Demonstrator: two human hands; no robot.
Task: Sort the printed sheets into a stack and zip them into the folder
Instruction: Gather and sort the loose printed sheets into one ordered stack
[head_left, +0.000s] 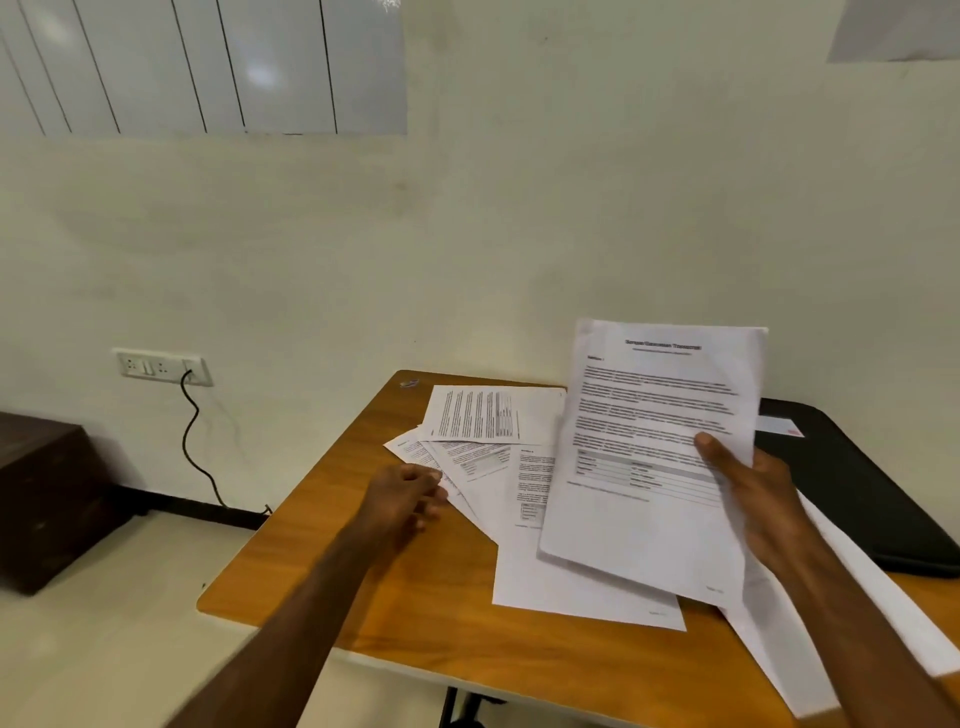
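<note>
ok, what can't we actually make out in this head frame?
- Printed text on the held sheets: head view, too blurred to read.
- How many sheets the right hand holds: edges overlap.
- Black folder: partly hidden behind the held sheets, cut off by the right edge; zipper not visible.
- Whether the left hand grips a loose sheet: fingertips blurred.
- Small mark at the table's far corner: too small.

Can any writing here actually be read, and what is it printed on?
None can be read for sure.
White printed sheet held in the right hand: heading and paragraphs too blurred.
Loose white sheets on the wooden table: text too small.
White label on the black folder: unreadable.
</note>
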